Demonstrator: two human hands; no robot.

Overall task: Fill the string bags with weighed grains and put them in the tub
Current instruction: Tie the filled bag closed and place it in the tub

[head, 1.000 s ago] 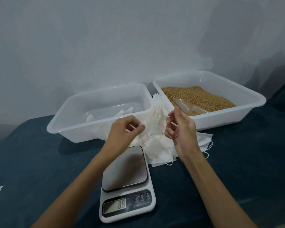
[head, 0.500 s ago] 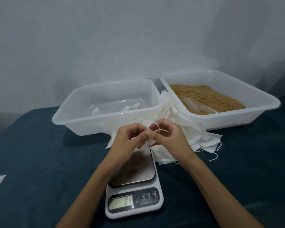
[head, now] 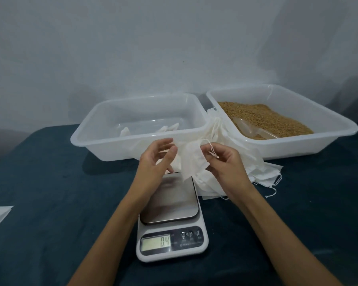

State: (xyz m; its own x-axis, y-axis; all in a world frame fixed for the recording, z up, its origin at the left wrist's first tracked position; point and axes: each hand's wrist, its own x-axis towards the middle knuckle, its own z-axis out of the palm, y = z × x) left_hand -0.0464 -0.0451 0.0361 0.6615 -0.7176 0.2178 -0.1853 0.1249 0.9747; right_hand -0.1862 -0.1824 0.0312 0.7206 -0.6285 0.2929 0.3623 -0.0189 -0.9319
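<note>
Above the scale (head: 170,211), the right hand (head: 225,164) pinches the string bag (head: 191,162) by its drawstring, while the left hand (head: 155,159) hangs spread just left of it, its grip on nothing. Held by 1 hand, the limp mouth may stay closed, so grains (head: 265,118) behind the scale could spill; the display's 04 could skew weighing.

Translucent plastic tub (head: 85,139), brushed-metal scale (head: 170,200), cloth bag (head: 191,164).

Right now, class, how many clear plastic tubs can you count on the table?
2. The left tub holds a few white bags and stands behind the scale; the right tub beside it holds brown grain and a clear scoop. None seems hidden.
</note>
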